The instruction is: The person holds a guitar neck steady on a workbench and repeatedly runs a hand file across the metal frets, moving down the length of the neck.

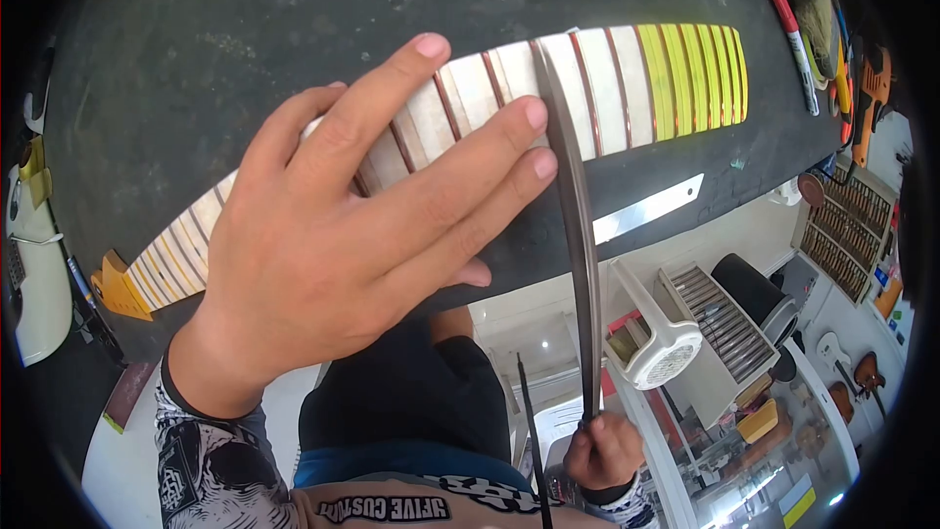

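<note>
A guitar neck [617, 88] lies across the dark bench. Whitish tape covers its fretboard between the copper-coloured frets, with yellow strips at the right end. My left hand [352, 196] spreads flat over the neck, fingers apart; two fingertips lie close against the file, though contact is unclear. My right hand [604, 453], low in view, is closed round the near end of a long grey metal file [580, 225]. The file crosses the neck, its far tip over a fret near the upper edge. What lies under my left palm is hidden.
On the dark bench top [245, 0] a red-capped marker [793, 49] lies at the right. A metal plate [649, 208] sits at the near edge. An orange block [125, 286] touches the neck's left end. A thin dark rod [532, 431] stands near my body.
</note>
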`<state>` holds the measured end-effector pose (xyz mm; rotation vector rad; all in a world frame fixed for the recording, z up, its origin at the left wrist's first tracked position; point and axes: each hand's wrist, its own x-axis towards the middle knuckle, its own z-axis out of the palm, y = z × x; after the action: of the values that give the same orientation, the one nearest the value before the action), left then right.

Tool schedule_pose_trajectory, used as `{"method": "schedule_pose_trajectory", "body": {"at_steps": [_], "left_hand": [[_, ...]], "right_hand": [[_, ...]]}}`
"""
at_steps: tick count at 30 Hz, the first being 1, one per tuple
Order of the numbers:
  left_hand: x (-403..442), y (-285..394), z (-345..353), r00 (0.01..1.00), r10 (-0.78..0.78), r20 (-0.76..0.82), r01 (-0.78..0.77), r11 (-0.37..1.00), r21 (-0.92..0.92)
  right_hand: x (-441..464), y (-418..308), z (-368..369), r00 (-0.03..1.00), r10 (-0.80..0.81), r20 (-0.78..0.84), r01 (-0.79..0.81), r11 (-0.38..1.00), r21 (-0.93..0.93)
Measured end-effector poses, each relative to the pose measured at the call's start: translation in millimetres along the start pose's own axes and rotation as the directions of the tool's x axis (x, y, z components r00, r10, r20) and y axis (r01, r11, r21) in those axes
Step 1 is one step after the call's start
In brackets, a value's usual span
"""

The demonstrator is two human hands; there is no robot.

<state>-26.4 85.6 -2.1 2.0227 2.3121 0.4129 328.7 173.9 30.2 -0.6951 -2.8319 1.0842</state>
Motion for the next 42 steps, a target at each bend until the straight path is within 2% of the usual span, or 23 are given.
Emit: {"method": "schedule_pose_trajectory", "body": {"at_steps": [5, 11, 15, 20, 23, 26, 29, 31, 34, 41, 42], "left_hand": [[0, 0, 0, 1.000, 0.005, -0.004, -0.005, 1.000, -0.001], [2, 1, -3, 1.000, -0.001, 0.001, 0.001, 1.000, -0.023], [2, 0, -2, 1.000, -0.001, -0.004, 0.000, 0.999, -0.032], [0, -1, -2, 1.000, 0.008, -0.003, -0.008, 1.000, -0.024], [-1, -14, 9, 0.986, 0.146, -0.084, -0.141, 0.988, 0.063], [-2, -21, 15, 0.966, 0.223, -0.128, -0.208, 0.971, 0.117], [3, -5, -2, 0.996, 0.088, -0.024, -0.087, 0.996, 0.031], [5, 1, -9, 0.999, 0.022, 0.036, -0.022, 1.000, -0.007], [6, 1, -9, 0.999, 0.026, 0.047, -0.026, 1.000, -0.002], [7, 5, -10, 0.998, 0.034, 0.057, -0.037, 0.998, 0.052], [6, 3, -6, 0.997, 0.076, 0.033, -0.078, 0.993, 0.088]], "right_hand": [[-19, 1, 0, 1.000, 0.000, 0.006, 0.000, 1.000, -0.006], [78, -17, -4, 0.998, -0.056, -0.022, 0.056, 0.998, 0.003], [99, -30, 2, 0.997, -0.040, -0.065, 0.043, 0.999, 0.034], [14, -7, -1, 1.000, -0.010, -0.006, 0.010, 1.000, -0.027], [-24, 2, 1, 1.000, -0.016, 0.010, 0.017, 0.999, -0.050], [-25, 2, 6, 1.000, -0.021, 0.001, 0.021, 0.999, -0.048], [19, -4, 8, 0.999, -0.035, -0.016, 0.034, 0.997, -0.070], [67, -15, 12, 0.997, -0.026, -0.077, 0.026, 1.000, -0.008], [96, -24, 10, 0.997, -0.018, -0.081, 0.018, 1.000, 0.003], [-16, 13, 13, 0.999, -0.034, -0.040, 0.033, 0.999, -0.031], [-20, 15, 11, 0.999, -0.038, -0.023, 0.038, 0.999, -0.024]]}}
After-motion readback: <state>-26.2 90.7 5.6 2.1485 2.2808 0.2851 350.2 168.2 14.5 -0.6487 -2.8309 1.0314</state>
